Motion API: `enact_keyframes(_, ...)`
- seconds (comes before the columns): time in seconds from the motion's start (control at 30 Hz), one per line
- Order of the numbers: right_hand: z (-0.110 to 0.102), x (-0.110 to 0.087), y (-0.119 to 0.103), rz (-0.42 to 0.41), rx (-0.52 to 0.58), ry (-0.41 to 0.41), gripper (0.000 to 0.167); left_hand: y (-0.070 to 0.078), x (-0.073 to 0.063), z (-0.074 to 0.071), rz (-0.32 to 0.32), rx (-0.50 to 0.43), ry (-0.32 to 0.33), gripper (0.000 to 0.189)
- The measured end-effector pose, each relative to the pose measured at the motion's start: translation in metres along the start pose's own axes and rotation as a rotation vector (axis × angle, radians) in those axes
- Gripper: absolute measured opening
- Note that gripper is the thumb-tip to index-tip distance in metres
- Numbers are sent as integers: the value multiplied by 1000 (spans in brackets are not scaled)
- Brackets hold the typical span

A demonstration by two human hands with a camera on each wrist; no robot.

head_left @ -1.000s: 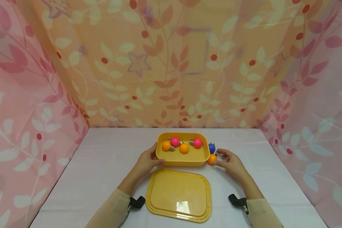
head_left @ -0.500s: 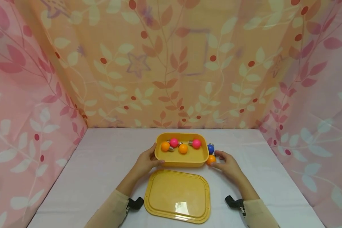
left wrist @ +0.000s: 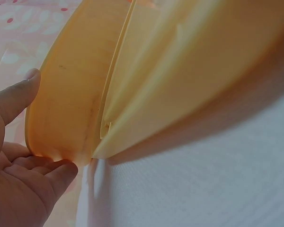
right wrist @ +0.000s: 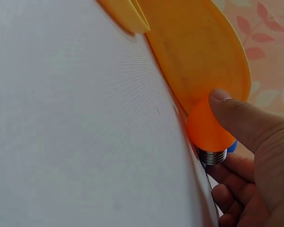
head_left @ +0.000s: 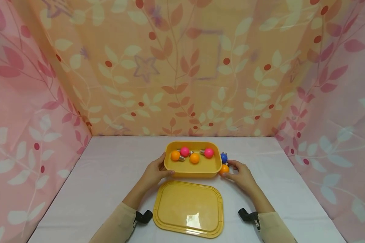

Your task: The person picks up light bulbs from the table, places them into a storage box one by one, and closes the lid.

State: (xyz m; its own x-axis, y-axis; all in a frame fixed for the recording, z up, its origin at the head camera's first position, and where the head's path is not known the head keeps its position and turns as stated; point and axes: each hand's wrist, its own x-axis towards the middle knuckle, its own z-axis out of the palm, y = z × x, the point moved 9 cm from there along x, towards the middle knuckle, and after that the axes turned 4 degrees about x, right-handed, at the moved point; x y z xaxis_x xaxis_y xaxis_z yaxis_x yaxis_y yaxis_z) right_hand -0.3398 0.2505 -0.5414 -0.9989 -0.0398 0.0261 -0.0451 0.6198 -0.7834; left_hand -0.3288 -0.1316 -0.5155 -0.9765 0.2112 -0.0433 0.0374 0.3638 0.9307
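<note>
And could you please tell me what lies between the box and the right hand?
In the head view, an orange bulb lies between the box and the right hand, with a blue bulb just beyond it.

- The box stands on the table, and the lid lies just before it.
- In the box there are four bulbs: two close together at the left, one in the middle, one to the right.
- Outside, beside the right end of the box, lies the near bulb; behind it is the far bulb.
- The left hand is at the left end of the box, touching it.
- The right hand is right of the near bulb, touching it.
- Behind the table is the back cloth.
</note>
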Motion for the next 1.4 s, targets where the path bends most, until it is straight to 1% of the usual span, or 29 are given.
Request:
enact_keyframes(0.23, 0, 1, 0, -18, -8, 19, 83, 0, 0, 0, 1, -10, 1, 101)
enact_keyframes(0.5, -2, 1, 0, -1, 12, 8, 81, -1, 0, -1, -3, -6, 5, 101)
enact_keyframes(0.67, -7, -1, 0, 7, 35, 9, 81, -1, -1, 0, -13, -8, 1, 101)
enact_keyframes(0.87, -16, -3, -3, -5, 65, 24, 79, 1, 0, 0, 0, -21, -3, 99)
enact_keyframes(0.93, -18, -4, -5, -2, 69, 23, 79, 2, 0, 0, 1, -15, -2, 99)
enact_keyframes(1.07, -25, -4, -11, -5, 44, 22, 77, 2, -1, 1, -3, -5, -1, 99)
enact_keyframes(1.23, -35, -2, -21, -40, 19, 32, 70, 3, -1, 1, -4, -6, 1, 99)
enact_keyframes(1.4, -45, 0, -36, -51, 11, 37, 70, 3, -1, 0, 0, -12, 1, 100)
